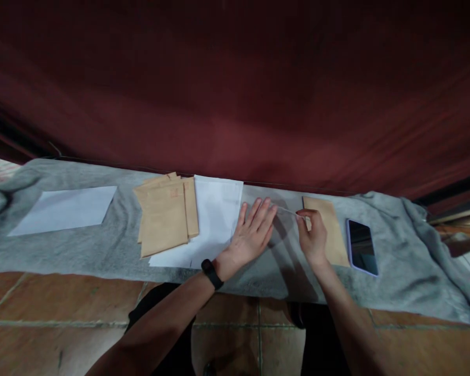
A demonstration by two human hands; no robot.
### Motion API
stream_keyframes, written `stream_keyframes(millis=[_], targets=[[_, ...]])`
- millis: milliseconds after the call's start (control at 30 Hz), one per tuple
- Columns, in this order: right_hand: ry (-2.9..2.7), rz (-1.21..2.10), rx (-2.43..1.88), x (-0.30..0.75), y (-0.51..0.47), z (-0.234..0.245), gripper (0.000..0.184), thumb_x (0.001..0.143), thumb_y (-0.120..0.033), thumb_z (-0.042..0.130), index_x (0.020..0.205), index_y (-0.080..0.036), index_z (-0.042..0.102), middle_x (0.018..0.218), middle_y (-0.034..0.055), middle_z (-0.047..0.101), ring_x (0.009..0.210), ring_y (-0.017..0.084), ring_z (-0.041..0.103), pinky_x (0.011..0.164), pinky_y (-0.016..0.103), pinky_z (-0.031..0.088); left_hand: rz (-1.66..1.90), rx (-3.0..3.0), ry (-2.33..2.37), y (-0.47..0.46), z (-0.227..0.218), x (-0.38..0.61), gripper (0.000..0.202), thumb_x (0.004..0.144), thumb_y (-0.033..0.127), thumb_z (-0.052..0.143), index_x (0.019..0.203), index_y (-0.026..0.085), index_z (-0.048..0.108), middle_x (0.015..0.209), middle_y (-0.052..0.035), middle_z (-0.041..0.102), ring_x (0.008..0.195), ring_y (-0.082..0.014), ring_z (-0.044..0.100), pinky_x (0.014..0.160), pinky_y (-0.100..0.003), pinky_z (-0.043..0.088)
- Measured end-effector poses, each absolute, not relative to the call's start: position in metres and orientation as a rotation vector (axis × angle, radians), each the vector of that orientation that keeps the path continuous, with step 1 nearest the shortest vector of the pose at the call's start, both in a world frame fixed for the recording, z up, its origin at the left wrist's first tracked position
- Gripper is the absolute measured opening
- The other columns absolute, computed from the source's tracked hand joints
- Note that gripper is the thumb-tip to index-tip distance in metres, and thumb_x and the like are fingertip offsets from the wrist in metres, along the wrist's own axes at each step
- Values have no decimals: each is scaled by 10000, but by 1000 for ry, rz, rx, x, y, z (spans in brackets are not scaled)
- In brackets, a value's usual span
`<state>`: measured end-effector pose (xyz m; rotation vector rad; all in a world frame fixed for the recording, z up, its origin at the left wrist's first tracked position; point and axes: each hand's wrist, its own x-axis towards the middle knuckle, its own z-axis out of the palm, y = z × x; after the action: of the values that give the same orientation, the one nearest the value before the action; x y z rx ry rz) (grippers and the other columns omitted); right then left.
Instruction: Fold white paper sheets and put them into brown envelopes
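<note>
On grey cloth (78, 253) above brown tiles (62, 300), envelopes (164, 219) lie near red panelling (235, 104).

Pale strip (288, 211) | thin, nearly straight, slanted | between left hand (254, 230) and right hand (312, 236)

A slim black wristband with a rounded dark face (212, 274) circles the bare left arm (168, 318) just past six o'clock, below the left hand (254, 228); plain black legwear (321, 339) shows at five and seven.
</note>
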<state>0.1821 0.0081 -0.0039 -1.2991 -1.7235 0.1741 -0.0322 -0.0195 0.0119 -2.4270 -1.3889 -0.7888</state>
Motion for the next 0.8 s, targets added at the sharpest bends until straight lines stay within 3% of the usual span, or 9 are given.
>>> stream_keyframes(millis=[133, 267, 400, 567, 800], targets=[[-2008, 122, -1148, 178, -13, -10, 149, 999, -220, 476, 1052, -235, 614, 1116, 86, 685, 1131, 243, 616, 1000, 446, 494, -739, -2540, -1237, -24, 14, -38, 572, 1017, 215, 403, 1575, 151, 298, 1634, -107, 329, 1555, -246, 159, 1279, -508, 56], [-2297, 215, -1129, 183, -28, -25, 230, 992, -137, 419, 1068, -219, 619, 1098, 87, 693, 1130, 233, 627, 1073, 460, 461, -512, -2775, -1184, -30, -12, -32, 535, 1041, 344, 397, 1520, 106, 387, 1610, -124, 377, 1528, -239, 260, 1280, -458, 110], [-2410, 374, -1179, 194, -34, -23, 175, 989, -196, 471, 1075, -215, 622, 1159, 89, 691, 1136, 241, 631, 1042, 459, 486, -433, -2848, -1283, -35, -38, -26, 617, 1039, 490, 374, 1519, 101, 387, 1615, -145, 357, 1521, -259, 278, 1265, -472, 159], [-2323, 496, -1268, 189, -31, -18, 275, 1013, -294, 441, 1178, -218, 648, 1216, 91, 696, 1159, 230, 638, 1036, 431, 503, -451, -2819, -1439, -33, -44, -18, 581, 1062, 436, 293, 1523, 94, 381, 1621, -157, 335, 1532, -248, 249, 1258, -482, 173], [-2317, 184, -1509, 163, -20, -52, 523, 1055, -338, 295, 1515, -126, 426, 1570, 148, 442, 1485, 256, 355, 1211, 493, 306, -484, -2743, -1528, -24, -53, -11, 573, 1045, 373, 335, 1544, 91, 345, 1640, -157, 292, 1543, -250, 207, 1264, -490, 158]])
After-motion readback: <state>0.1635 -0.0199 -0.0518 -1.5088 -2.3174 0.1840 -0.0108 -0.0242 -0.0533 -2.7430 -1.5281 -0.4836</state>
